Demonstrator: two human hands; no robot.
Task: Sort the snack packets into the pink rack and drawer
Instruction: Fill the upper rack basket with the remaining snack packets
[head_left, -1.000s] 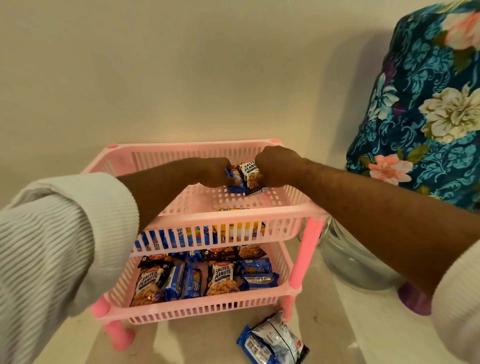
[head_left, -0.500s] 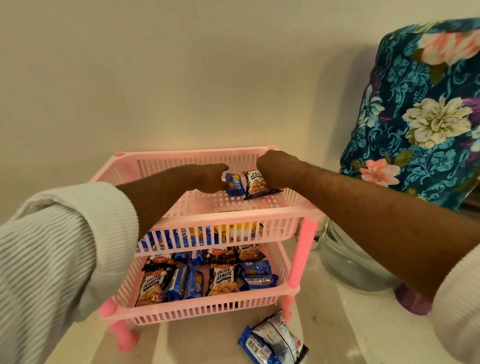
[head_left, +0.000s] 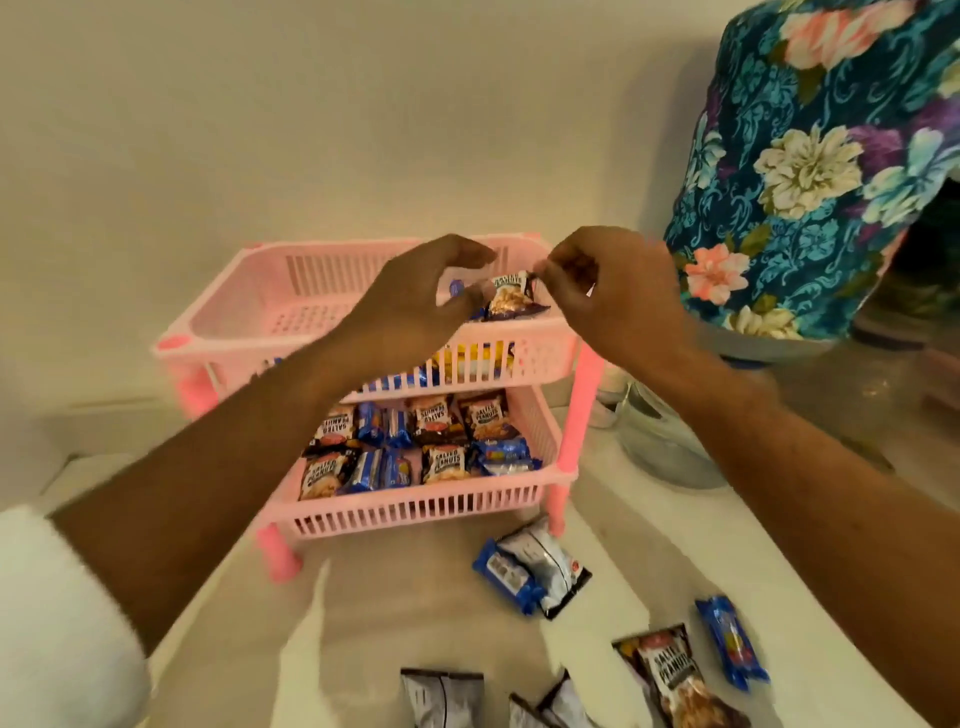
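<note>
The pink rack (head_left: 218, 332) stands against the wall with two tiers in view. In the top tier's right corner lie a salted peanuts packet (head_left: 511, 296) and a small blue packet (head_left: 457, 288), the blue one partly hidden. My left hand (head_left: 415, 301) hovers over them with fingers curved and apart. My right hand (head_left: 608, 291) is just right of the peanuts packet with loosely curled fingers, its fingertips beside the packet's corner. The lower tier (head_left: 415, 506) holds several peanuts and blue biscuit packets.
Loose packets lie on the white surface in front: a blue and silver pair (head_left: 530, 571), a peanuts packet (head_left: 675, 675), a blue one (head_left: 730, 642) and silver ones (head_left: 441, 699). A floral-covered object (head_left: 810, 156) and a glass vessel (head_left: 665, 441) stand to the right.
Both hands set the two packets down in the top tier, let go and lifted a little. The view has pulled back and tilted down, showing more loose packets.
</note>
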